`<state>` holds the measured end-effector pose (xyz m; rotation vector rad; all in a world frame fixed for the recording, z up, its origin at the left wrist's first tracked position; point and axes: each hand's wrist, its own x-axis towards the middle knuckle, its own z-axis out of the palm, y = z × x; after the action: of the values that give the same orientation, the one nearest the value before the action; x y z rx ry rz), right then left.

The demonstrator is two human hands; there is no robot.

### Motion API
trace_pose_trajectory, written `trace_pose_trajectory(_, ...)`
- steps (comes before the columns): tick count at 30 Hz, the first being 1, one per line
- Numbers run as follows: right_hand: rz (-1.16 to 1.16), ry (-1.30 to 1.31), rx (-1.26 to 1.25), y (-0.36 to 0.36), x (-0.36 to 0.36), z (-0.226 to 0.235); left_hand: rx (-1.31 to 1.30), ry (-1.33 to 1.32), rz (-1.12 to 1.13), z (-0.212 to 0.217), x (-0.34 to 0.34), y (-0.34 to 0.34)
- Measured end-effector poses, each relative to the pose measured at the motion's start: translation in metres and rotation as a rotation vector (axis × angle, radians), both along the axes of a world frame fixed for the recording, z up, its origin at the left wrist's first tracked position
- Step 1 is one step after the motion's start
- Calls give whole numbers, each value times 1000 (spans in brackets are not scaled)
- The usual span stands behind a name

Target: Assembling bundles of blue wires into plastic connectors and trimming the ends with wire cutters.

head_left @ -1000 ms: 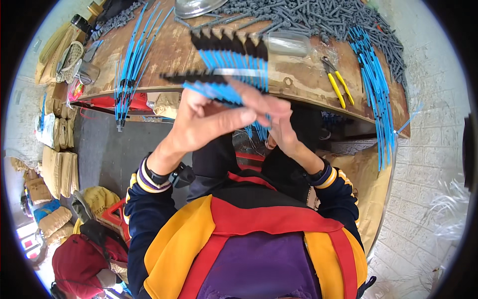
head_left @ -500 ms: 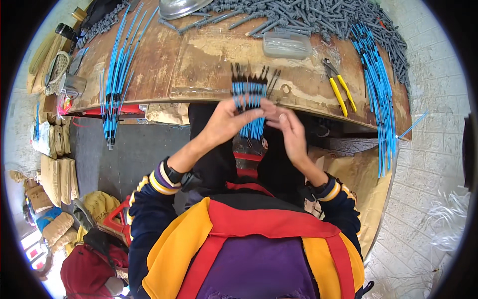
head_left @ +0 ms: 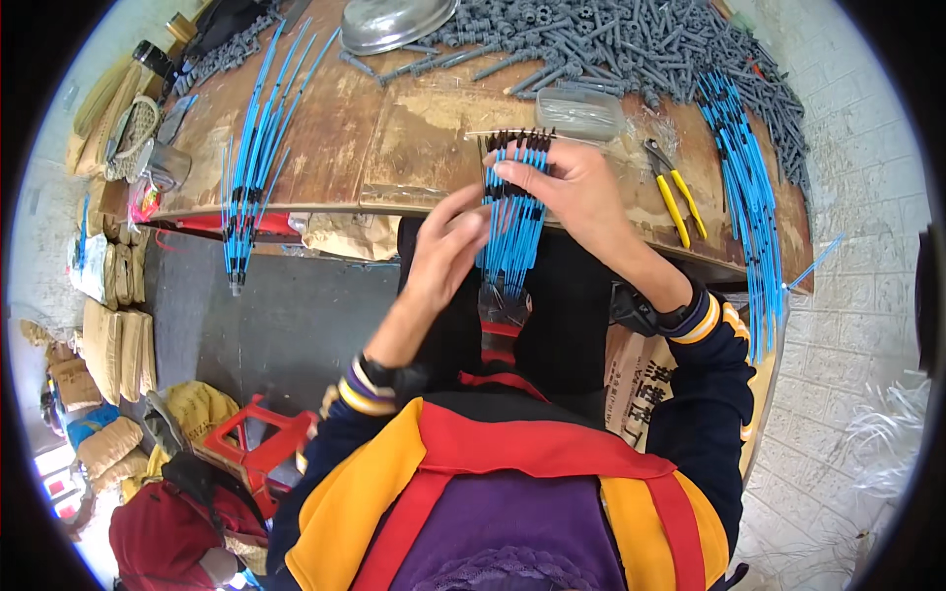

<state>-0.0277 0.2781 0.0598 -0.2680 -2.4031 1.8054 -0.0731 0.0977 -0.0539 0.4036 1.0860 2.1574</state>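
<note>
My right hand (head_left: 581,192) grips a flat row of blue strips with black bands (head_left: 512,231) near its top, the thumb lying across the front. Dark tips stand up above that hand, and a thin pale rod (head_left: 477,134) runs crosswise at them. The lower ends of the strips hang over my lap, past the table edge. My left hand (head_left: 443,246) is at the left side of the row, fingers apart and lightly bent. Its fingertips are close to the strips; whether they touch is hard to see.
On the wooden table (head_left: 414,167) lie yellow-handled pliers (head_left: 675,194), a clear plastic box (head_left: 579,113), heaped grey plastic anchors (head_left: 631,44) and a metal bowl (head_left: 394,22). More blue strips lie at left (head_left: 251,148) and right (head_left: 744,187). A red stool (head_left: 258,433) stands at lower left.
My right hand has moved up and taken hold of the row near its top. My left hand has let go and shifted down to the left. The row's tips have come closer together.
</note>
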Motion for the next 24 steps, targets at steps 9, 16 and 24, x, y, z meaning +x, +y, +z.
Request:
trace_pose_trajectory(9,47,252,127,-13,10,-18,-584,1271,14,48,-42,6)
trace_pose_trajectory(16,57,502,190,-27,50,-51,-481,1872,-37,31,-50,32)
trace_pose_trajectory(24,-288,570,5,28,45,-20,-461,1730,3,29,-45,36)
